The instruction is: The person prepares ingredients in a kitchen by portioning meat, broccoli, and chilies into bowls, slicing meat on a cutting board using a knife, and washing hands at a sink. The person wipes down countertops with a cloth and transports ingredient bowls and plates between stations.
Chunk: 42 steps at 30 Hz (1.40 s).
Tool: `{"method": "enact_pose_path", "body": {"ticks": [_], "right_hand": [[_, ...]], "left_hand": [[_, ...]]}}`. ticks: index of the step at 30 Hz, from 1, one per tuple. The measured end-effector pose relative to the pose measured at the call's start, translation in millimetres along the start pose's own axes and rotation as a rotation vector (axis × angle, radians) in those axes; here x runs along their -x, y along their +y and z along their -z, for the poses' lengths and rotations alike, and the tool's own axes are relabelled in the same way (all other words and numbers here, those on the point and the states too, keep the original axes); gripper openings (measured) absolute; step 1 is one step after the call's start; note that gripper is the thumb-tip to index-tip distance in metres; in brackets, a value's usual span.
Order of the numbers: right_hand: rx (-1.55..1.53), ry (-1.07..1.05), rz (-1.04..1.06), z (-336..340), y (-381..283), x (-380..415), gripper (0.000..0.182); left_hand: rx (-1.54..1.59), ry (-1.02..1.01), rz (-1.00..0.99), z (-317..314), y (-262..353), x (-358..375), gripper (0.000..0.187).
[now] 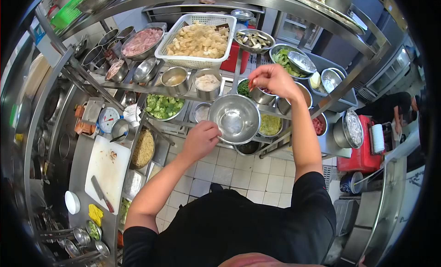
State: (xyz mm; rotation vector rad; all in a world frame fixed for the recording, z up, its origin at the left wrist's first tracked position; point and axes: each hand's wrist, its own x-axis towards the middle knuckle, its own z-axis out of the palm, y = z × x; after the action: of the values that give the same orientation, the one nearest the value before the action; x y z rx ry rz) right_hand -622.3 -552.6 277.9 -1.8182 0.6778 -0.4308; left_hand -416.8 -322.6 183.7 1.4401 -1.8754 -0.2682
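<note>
My left hand (202, 139) has its fingers closed at the near left rim of a shiny metal bowl (234, 117), which looks bare inside. Up and to the right, my right hand (275, 81) pinches small red pieces (251, 85), perhaps chopped chili. It is over a metal pot (262, 98) with dark red contents. Chopped greens (244, 88) sit just left of that pot. Shredded yellow-green vegetable (271, 124) lies in a bowl to the right of the metal bowl, and a small tub of white powder or grains (201, 112) stands to its left.
A white basket (197, 61) of pale yellow chunks stands on the shelf ahead. Bowls hold raw meat (142, 42), broccoli (164, 106) and noodles (143, 148). A knife (102, 193) lies on a cutting board (108, 170) at left. Another person (390, 108) is at far right.
</note>
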Motion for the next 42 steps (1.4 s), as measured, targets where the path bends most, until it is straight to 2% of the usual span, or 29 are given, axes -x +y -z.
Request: {"method": "enact_pose_path", "body": {"ticks": [3, 5, 11, 12, 16, 19, 21, 23, 25, 27, 28, 29, 30, 31, 32, 33, 34, 36, 37, 38, 41, 42], "right_hand": [[0.11, -0.105, 0.057, -31, -14, 8, 0.014], [0.32, -0.046, 0.079, -45, -16, 9, 0.013], [0.305, 0.177, 0.13, -41, -14, 10, 0.012], [0.291, 0.185, 0.087, -40, -24, 13, 0.012], [0.323, 0.002, 0.059, -58, -34, 17, 0.017], [0.545, 0.258, 0.459, -77, -25, 13, 0.021], [0.613, 0.36, 0.417, -80, -32, 14, 0.036], [0.483, 0.266, 0.077, -99, -42, 23, 0.046], [0.41, 0.108, -0.032, -121, -30, 20, 0.047], [0.324, -0.036, -0.095, -172, -23, 29, 0.042], [0.289, -0.012, 0.036, -202, -19, 27, 0.034], [0.418, 0.008, 0.025, -223, -15, 32, 0.032], [0.519, -0.016, 0.147, -235, -9, 43, 0.03], [0.374, -0.111, 0.153, -253, -23, 55, 0.027], [0.39, -0.215, 0.168, -273, -26, 61, 0.023], [0.293, -0.303, 0.253, -301, -17, 65, 0.02], [0.229, -0.403, 0.135, -326, -10, 77, 0.019], [0.241, -0.537, 0.101, -391, 29, 89, 0.018], [0.286, -0.621, -0.025, -422, 28, 107, 0.018], [0.341, -0.665, 0.231, -457, 46, 120, 0.014], [0.398, -0.913, 0.277, -567, 49, 179, 0.016], [0.442, -0.98, 0.304, -603, 32, 206, 0.018]], "left_hand": [[0.004, 0.037, -0.026, 1, 2, -7, 0.014], [-0.003, 0.062, -0.035, -1, 1, -7, 0.015], [-0.007, 0.099, -0.046, 6, 2, 0, 0.014], [-0.008, 0.115, -0.047, 9, 3, 0, 0.014], [-0.024, 0.161, -0.058, 18, 11, 6, 0.016], [-0.07, 0.203, -0.039, 28, 15, 20, 0.017], [-0.128, 0.245, -0.056, 37, 10, 31, 0.019], [-0.212, 0.285, -0.068, 49, 5, 54, 0.02], [-0.273, 0.296, -0.015, 62, 8, 74, 0.025], [-0.327, 0.329, 0.034, 75, 10, 120, 0.027], [-0.296, 0.322, 0.096, 85, 14, 150, 0.036], [-0.281, 0.356, 0.154, 87, 27, 176, 0.041], [-0.264, 0.394, 0.21, 83, 44, 196, 0.047], [-0.181, 0.513, 0.324, 81, 63, 220, 0.049], [-0.098, 0.646, 0.422, 79, 83, 249, 0.052], [0.037, 0.725, 0.569, 77, 98, 291, 0.049], [0.218, 0.797, 0.678, 63, 107, 331, 0.046], [0.575, 0.934, 0.872, 34, 115, 413, 0.041], [0.758, 0.972, 0.964, 18, 119, 461, 0.038], [0.949, 1.006, 1.042, 7, 129, 501, 0.035], [1.133, 1.264, 1.193, -6, 181, 591, 0.026], [1.08, 1.305, 1.207, -13, 195, 624, 0.024]]}}
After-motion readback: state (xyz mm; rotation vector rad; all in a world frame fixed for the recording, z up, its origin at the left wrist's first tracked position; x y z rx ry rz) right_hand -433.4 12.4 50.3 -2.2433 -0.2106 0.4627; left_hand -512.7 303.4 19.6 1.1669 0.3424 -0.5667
